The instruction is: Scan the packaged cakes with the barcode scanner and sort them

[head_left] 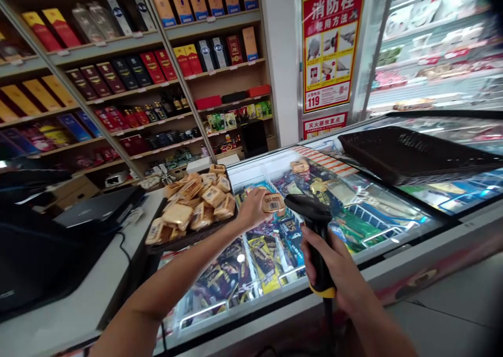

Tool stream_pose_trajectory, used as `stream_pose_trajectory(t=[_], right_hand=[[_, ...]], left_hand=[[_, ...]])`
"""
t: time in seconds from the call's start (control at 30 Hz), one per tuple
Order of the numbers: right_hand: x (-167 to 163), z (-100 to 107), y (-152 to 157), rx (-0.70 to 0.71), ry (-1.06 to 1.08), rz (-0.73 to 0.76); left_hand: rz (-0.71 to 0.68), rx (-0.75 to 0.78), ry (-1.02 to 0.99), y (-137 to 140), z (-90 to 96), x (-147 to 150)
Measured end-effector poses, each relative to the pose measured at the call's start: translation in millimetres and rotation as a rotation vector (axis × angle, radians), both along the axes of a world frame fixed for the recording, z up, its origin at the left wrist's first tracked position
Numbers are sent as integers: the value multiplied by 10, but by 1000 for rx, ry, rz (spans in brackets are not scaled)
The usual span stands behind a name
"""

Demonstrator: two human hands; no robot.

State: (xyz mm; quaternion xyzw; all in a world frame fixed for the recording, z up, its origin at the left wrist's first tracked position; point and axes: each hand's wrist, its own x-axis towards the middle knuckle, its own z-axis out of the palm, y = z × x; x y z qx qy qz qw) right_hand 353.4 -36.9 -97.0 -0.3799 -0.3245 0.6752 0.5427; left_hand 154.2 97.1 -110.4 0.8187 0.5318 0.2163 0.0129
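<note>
My left hand [252, 210] is closed on a small packaged bread [274, 203], its printed barcode label turned toward me. Gripped by the handle in my right hand [334, 262] is a black barcode scanner [314, 215] with a yellow base. The scanner's head points left at the bread, a short gap apart. Both hands are above the glass top of a chest freezer. Left of my left hand, a dark tray [196, 235] is heaped with several similar wrapped breads [204, 197]. One more packaged bread [299, 166] lies on the freezer top beyond the scanner.
Bagged frozen goods [271, 247] show through the freezer glass. An upturned black basket [412, 152] rests on the freezer at right. At left stands a counter [78, 294] with dark electronic equipment [102, 205]. Shelves of boxed goods [118, 74] and a red poster [330, 42] are behind.
</note>
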Motion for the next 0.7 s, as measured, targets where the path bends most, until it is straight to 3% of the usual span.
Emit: stream_pose_trajectory(t=[0.17, 0.33, 0.57, 0.7], right_hand=[[-274, 134, -330, -19, -85, 159], [-434, 196, -538, -22, -161, 203], [-581, 231, -584, -20, -142, 218], [-612, 203, -547, -21, -146, 189]], left_hand=[[89, 96, 24, -566, 188, -486], [135, 105, -49, -888, 247, -728], [134, 107, -96, -1045, 294, -801], [295, 175, -76, -961, 473, -962]])
